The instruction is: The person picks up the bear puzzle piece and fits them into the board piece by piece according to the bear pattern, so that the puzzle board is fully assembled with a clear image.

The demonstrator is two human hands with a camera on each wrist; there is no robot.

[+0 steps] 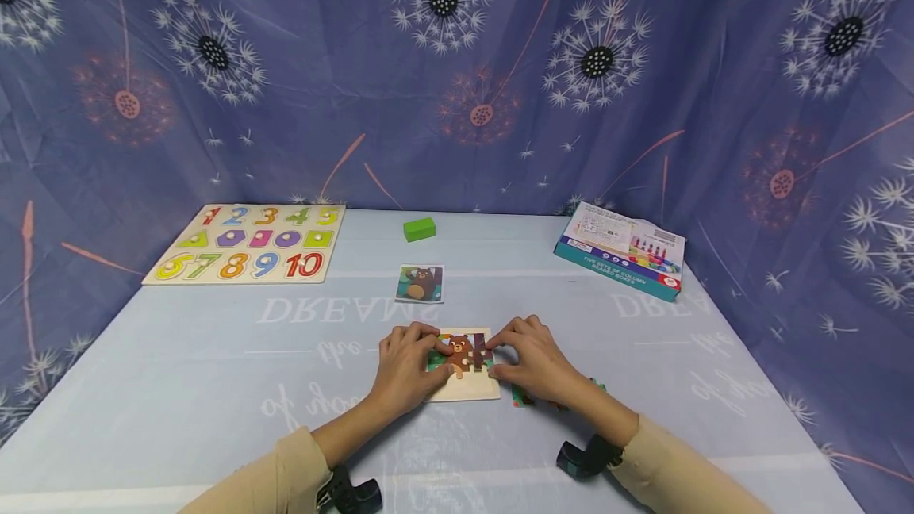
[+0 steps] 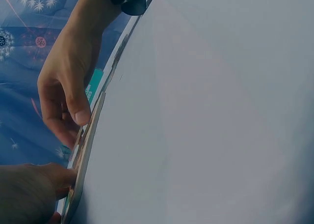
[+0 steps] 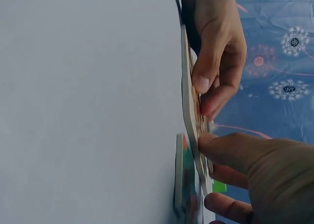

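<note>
A wooden jigsaw puzzle board (image 1: 464, 393) with a brown bear picture lies on the table in front of me. My left hand (image 1: 408, 365) holds the board at its left side, thumb and forefinger bent over the picture. At the right edge, my right hand (image 1: 531, 359) pinches a dark brown puzzle piece (image 1: 480, 357) between thumb and forefinger. The lower part of the board shows bare wood. Partly under the right hand lie loose puzzle pieces (image 1: 523, 395), green and red. In the right wrist view, the left thumb presses on the board's top (image 3: 186, 94).
Behind the board lies a bear picture card (image 1: 420, 284), with a green block (image 1: 419, 229) farther back. A number board (image 1: 246, 244) is at the back left. A teal and white box (image 1: 620, 248) sits at the back right, before a patterned curtain (image 1: 321, 86).
</note>
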